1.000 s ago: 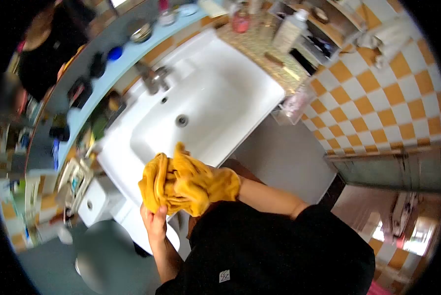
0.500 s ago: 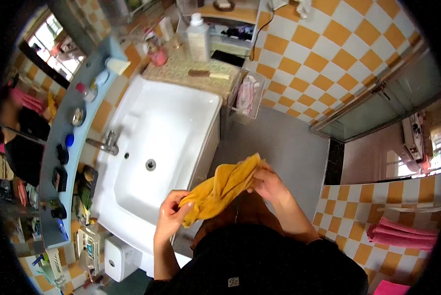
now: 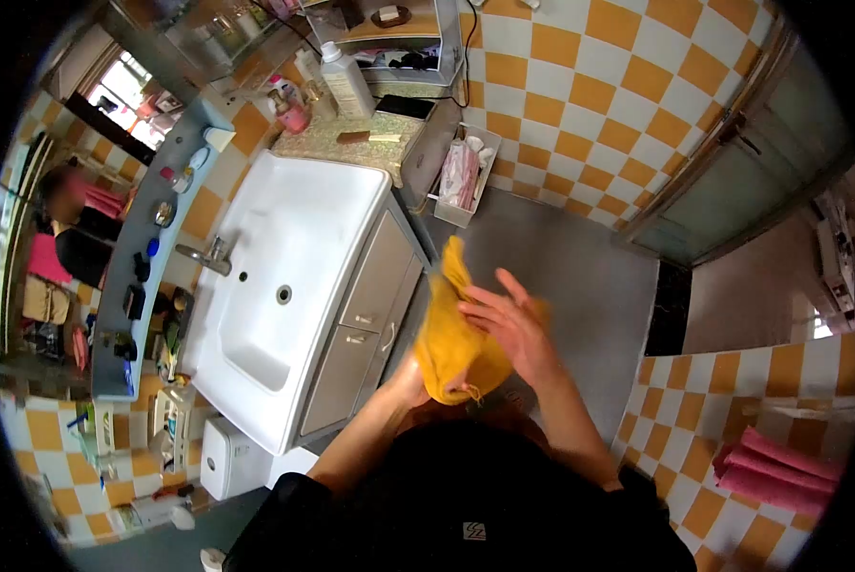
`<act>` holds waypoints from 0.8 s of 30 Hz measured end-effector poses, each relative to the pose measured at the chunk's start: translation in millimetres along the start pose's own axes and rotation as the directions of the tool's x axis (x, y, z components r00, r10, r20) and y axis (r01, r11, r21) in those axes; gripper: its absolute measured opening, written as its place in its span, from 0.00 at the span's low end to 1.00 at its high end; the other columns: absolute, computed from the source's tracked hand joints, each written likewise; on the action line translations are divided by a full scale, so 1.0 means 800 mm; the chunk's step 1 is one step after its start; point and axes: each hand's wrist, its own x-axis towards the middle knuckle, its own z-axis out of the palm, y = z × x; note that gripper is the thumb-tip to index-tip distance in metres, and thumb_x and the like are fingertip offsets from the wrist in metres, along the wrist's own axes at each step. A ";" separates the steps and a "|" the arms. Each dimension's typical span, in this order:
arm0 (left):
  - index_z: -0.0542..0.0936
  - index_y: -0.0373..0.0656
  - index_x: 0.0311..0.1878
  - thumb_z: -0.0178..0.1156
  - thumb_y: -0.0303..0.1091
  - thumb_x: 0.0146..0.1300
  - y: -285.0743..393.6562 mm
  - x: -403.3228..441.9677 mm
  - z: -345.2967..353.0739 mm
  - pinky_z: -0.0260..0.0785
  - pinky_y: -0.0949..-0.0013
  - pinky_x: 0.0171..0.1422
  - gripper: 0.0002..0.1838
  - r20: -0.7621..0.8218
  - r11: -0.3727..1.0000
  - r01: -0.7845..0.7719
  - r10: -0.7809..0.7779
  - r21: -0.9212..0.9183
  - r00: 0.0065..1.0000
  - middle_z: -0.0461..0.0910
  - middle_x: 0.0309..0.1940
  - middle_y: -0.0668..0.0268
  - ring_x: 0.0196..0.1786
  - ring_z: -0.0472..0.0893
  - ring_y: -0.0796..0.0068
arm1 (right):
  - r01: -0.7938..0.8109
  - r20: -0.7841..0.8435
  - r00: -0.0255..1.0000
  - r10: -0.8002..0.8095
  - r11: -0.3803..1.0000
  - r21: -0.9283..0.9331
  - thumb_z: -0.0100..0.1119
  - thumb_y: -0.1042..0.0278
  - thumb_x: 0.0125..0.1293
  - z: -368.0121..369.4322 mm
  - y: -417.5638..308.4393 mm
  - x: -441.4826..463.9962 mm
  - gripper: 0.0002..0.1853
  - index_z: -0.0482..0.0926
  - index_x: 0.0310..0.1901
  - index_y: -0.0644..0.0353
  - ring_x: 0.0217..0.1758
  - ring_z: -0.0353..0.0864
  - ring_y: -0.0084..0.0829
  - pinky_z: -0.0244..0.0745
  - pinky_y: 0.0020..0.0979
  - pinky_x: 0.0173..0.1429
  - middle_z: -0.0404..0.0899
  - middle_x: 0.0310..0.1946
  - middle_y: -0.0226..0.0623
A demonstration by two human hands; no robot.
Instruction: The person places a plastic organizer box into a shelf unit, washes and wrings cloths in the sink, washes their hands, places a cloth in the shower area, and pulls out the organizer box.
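A yellow cloth (image 3: 451,348) hangs bunched in front of my body, to the right of the sink cabinet. My left hand (image 3: 410,381) holds it from the left and below, with most of its fingers hidden by the fabric. Over the cloth's right side lies my right hand (image 3: 511,329), its fingers spread and touching or just above the fabric. Part of the cloth is blurred.
On the left is a white sink (image 3: 285,248) with a metal faucet (image 3: 208,255). Bottles, a brush (image 3: 368,137) and a black phone-like object (image 3: 405,106) lie on the counter. Pink towels (image 3: 775,472) hang at right; a basket (image 3: 463,179) stands beyond the cabinet.
The view has turned and shifted away from the sink. The cloth, stretched between both hands half a second ago, now hangs bunched from my left hand. My right hand's fingers have spread.
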 end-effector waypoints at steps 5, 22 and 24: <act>0.71 0.36 0.58 0.41 0.45 0.74 0.017 0.016 0.059 0.74 0.55 0.59 0.23 -0.053 0.759 -0.295 0.326 -0.580 0.944 0.76 0.37 0.59 0.38 0.77 0.66 | -0.069 -0.149 0.988 0.028 0.958 -0.280 0.48 0.59 0.76 -0.115 0.010 -0.090 0.32 0.49 0.74 0.61 0.69 0.68 0.40 0.66 0.38 0.69 0.66 0.67 0.51; 0.73 0.38 0.62 0.53 0.33 0.69 0.051 0.194 0.002 0.67 0.64 0.65 0.20 -0.131 0.919 0.164 -0.124 0.359 0.984 0.79 0.56 0.61 0.57 0.78 0.68 | 0.158 -0.247 0.921 -0.301 0.869 -0.470 0.55 0.67 0.70 -0.170 -0.095 -0.007 0.16 0.75 0.55 0.66 0.52 0.78 0.30 0.72 0.32 0.55 0.79 0.52 0.39; 0.72 0.39 0.63 0.53 0.30 0.69 0.067 0.217 -0.019 0.67 0.66 0.65 0.20 -0.096 0.918 -0.029 0.073 0.397 0.993 0.79 0.56 0.62 0.57 0.78 0.69 | -0.010 -0.235 0.930 -0.284 0.618 -0.786 0.54 0.69 0.69 -0.167 -0.135 0.044 0.15 0.76 0.53 0.66 0.52 0.79 0.30 0.72 0.32 0.55 0.80 0.51 0.41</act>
